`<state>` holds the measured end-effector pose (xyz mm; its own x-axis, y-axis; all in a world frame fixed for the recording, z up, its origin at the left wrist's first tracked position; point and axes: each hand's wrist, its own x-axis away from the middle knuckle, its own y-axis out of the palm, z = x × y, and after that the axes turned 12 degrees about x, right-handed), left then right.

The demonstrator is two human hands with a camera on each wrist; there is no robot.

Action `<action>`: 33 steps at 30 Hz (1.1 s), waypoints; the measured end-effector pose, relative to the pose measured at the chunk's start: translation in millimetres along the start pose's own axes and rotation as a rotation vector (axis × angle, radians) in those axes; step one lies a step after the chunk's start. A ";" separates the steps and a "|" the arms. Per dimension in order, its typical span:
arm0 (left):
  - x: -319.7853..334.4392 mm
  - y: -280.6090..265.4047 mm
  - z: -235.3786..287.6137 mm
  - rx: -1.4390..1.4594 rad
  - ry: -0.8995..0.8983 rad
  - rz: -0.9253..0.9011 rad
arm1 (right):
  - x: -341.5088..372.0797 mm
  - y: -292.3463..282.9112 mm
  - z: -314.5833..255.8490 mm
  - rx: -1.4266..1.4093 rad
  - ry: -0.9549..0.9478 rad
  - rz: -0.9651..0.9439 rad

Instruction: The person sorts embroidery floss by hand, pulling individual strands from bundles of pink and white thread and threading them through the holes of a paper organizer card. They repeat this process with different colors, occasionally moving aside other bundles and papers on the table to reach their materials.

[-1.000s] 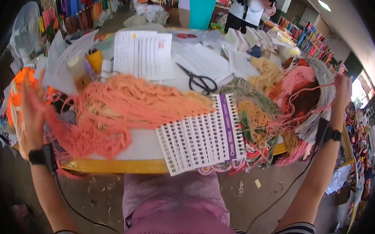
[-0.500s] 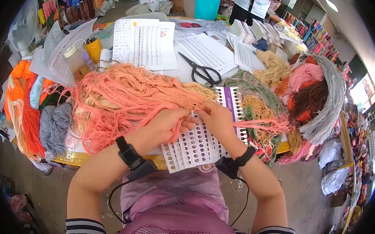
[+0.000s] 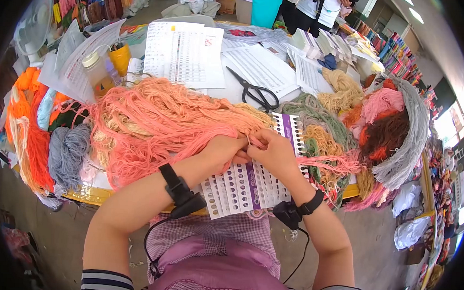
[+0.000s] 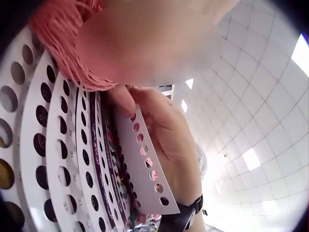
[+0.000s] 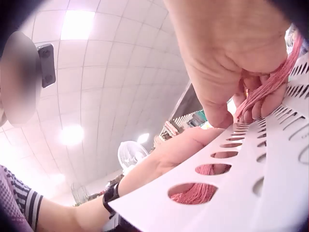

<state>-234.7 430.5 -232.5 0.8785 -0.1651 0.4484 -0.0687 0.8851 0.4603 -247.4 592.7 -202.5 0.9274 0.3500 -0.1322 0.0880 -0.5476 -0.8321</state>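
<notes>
A fan of white punched thread cards (image 3: 224,193), with rows of round holes and purple printed strips, lies over the table's front edge. My left hand (image 3: 229,152) is at the fan's upper end, fingers curled around pink thread (image 4: 63,41). Close against it, my right hand (image 3: 272,151) pinches a pink strand near the top holes of a card strip (image 4: 145,164). That strand crosses the curled fingers in the right wrist view, and its loose tail (image 3: 333,163) trails to the right. Fingertips partly hide one another in the head view.
A large heap of peach and pink thread (image 3: 154,120) covers the left-centre of the table. Black scissors (image 3: 255,94) and printed sheets (image 3: 184,56) lie behind. Grey hanks (image 3: 69,155) stand left, mixed coloured hanks (image 3: 385,127) right. A jar (image 3: 97,72) is at the back left.
My hands were spread far apart with the pink thread a second ago, then came together over the cards. Since then they shifted slightly right, and another purple strip shows in the fan's middle.
</notes>
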 end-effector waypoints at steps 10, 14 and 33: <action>45.1 -53.1 35.8 0.338 0.107 -0.170 | -2.2 14.6 15.1 0.043 -0.001 0.062; 39.8 -50.5 38.7 0.255 0.186 -0.096 | 0.8 19.4 15.0 0.032 -0.013 0.032; 20.5 -6.3 36.4 -0.135 -0.049 -0.293 | -6.9 8.5 23.6 -0.306 0.093 -0.074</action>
<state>-233.5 405.6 -198.4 0.8278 -0.4388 0.3496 0.2496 0.8461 0.4710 -261.6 603.6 -221.4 0.9425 0.3339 -0.0160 0.2484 -0.7316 -0.6349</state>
